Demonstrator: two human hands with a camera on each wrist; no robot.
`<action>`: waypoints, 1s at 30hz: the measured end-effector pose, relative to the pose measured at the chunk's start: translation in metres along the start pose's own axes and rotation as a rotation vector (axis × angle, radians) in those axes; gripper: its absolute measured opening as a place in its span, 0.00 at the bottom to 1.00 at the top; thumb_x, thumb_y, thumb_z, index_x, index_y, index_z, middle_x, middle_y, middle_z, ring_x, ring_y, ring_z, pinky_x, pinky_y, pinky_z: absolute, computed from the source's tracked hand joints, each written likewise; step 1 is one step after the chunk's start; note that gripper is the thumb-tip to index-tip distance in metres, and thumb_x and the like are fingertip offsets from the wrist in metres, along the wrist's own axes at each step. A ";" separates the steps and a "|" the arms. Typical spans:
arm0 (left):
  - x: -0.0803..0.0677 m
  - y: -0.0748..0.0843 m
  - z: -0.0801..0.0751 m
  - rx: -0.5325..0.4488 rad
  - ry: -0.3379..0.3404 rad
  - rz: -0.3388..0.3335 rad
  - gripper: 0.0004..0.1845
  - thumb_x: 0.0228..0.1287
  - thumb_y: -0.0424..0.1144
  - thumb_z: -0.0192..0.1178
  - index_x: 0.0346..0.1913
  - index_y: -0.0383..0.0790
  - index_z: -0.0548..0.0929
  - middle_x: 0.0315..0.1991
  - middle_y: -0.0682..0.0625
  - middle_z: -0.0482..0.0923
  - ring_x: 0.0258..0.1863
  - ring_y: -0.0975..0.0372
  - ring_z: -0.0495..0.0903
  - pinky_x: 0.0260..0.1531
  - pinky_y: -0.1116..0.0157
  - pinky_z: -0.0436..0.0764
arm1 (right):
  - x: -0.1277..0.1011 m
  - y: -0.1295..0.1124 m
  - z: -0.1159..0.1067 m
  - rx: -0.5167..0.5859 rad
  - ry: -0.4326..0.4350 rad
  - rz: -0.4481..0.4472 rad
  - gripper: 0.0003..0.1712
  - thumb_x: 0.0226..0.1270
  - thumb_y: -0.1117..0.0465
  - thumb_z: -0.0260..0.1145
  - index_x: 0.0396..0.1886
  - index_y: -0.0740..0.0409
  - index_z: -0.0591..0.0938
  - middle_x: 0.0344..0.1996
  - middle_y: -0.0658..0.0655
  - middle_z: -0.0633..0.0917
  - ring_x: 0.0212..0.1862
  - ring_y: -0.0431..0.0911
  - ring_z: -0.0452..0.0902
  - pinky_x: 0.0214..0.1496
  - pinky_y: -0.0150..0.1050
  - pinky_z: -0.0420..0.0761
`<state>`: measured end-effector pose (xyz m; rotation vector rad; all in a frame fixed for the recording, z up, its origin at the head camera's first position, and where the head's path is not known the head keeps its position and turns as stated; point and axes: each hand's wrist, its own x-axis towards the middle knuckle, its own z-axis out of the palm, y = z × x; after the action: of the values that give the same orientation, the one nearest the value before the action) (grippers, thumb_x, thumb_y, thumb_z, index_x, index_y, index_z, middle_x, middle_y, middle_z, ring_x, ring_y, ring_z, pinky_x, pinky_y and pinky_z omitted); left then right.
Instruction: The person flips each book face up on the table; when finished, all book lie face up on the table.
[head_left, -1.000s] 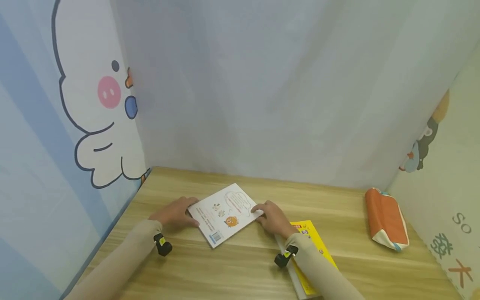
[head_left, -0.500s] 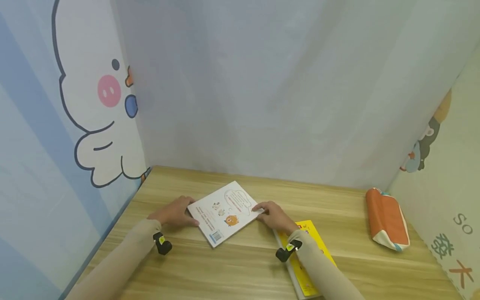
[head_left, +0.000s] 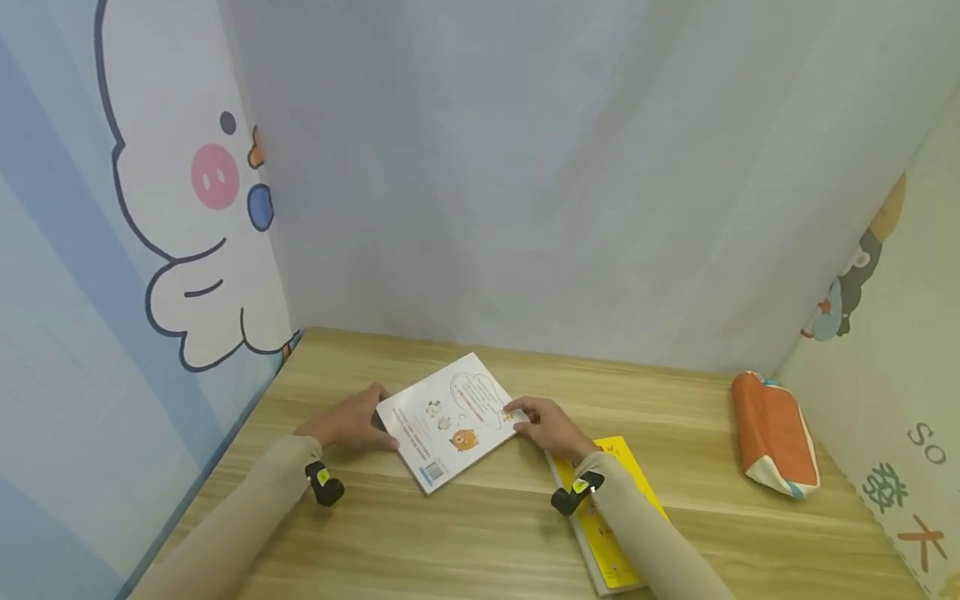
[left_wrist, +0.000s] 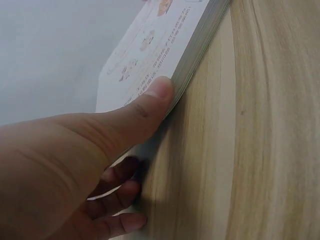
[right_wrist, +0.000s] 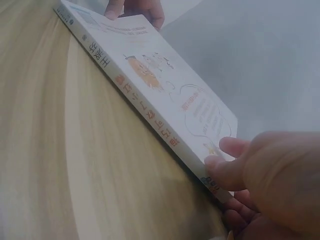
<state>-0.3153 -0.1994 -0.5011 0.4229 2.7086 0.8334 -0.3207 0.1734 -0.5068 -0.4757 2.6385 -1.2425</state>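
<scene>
— Two hands on one book, see? The left hand (head_left: 351, 425) has its thumb (left_wrist: 159, 91) over the page-edge side of the white book (head_left: 450, 419), fingers tucked underneath. The right hand (head_left: 550, 427) pinches the far end of the spine, thumb on the cover, fingers (right_wrist: 235, 220) curled beneath.

— Has anything shifted in the last second?

— Only a little. The book sits a touch farther back on the bench (head_left: 487, 533) than a moment ago, and the right hand has crept inward with it. In the wrist views it looks slightly raised off the wood, with fingers and shadow beneath it, though I can't say how much.

— So it's being picked up?

— My guess is a lift just beginning; both grips look set at opposite sides.

— And the rest?

— The yellow book (head_left: 611, 508) lies under the right forearm, untouched. The orange pencil case (head_left: 772, 436) sits well apart by the right wall.
</scene>
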 end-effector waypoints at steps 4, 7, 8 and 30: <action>-0.001 0.000 -0.001 -0.071 0.016 0.077 0.52 0.53 0.52 0.79 0.75 0.43 0.59 0.70 0.33 0.71 0.71 0.39 0.71 0.72 0.37 0.65 | 0.001 0.001 0.001 -0.004 0.019 -0.006 0.16 0.70 0.70 0.67 0.54 0.52 0.87 0.41 0.55 0.83 0.38 0.44 0.69 0.43 0.36 0.70; -0.002 -0.003 -0.001 -0.085 0.017 0.150 0.53 0.54 0.50 0.78 0.79 0.49 0.59 0.76 0.34 0.66 0.75 0.37 0.65 0.74 0.35 0.60 | 0.001 0.004 0.002 0.003 0.021 -0.008 0.16 0.70 0.69 0.67 0.53 0.51 0.87 0.41 0.55 0.83 0.39 0.44 0.70 0.43 0.36 0.71; -0.002 -0.004 -0.001 -0.087 0.011 0.165 0.50 0.55 0.50 0.78 0.78 0.51 0.62 0.77 0.36 0.65 0.76 0.37 0.64 0.74 0.35 0.59 | 0.000 0.005 0.003 0.005 0.021 -0.006 0.16 0.70 0.68 0.67 0.53 0.51 0.87 0.42 0.54 0.84 0.39 0.44 0.71 0.44 0.36 0.71; -0.009 -0.021 0.010 -0.069 0.152 0.250 0.26 0.63 0.46 0.72 0.65 0.57 0.83 0.66 0.51 0.82 0.64 0.51 0.82 0.65 0.46 0.77 | 0.000 0.014 0.000 0.011 -0.035 -0.070 0.15 0.74 0.65 0.64 0.57 0.51 0.86 0.62 0.60 0.83 0.53 0.47 0.75 0.58 0.42 0.74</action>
<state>-0.3075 -0.2143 -0.5196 0.7206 2.7916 1.0617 -0.3232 0.1818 -0.5177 -0.5870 2.6056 -1.2562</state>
